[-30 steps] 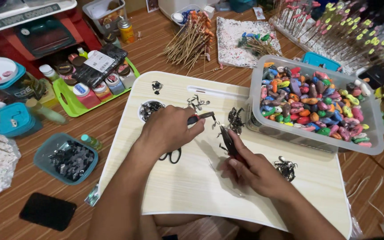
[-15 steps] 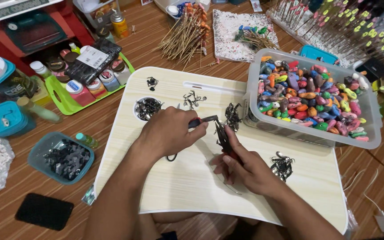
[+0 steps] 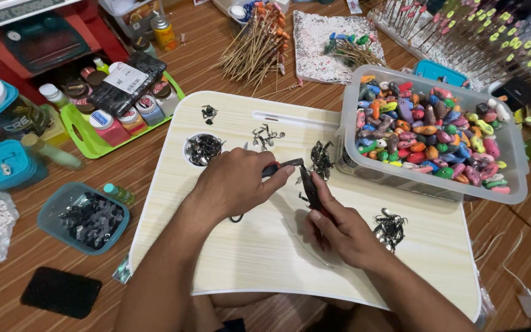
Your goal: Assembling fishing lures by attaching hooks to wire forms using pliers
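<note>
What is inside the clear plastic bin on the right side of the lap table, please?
The clear plastic bin holds a heap of small colourful pieces in many colours. Only the top layer shows; whatever lies beneath it is covered.

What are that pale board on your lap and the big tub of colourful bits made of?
The lap board looks like laminated wood or wood-print composite: pale straight grain, smooth matte face, a round cup recess. The tub looks like clear, slightly frosted plastic, since the colourful pieces show through its wall. Those pieces look glossy, perhaps painted; their material is unclear.
</note>
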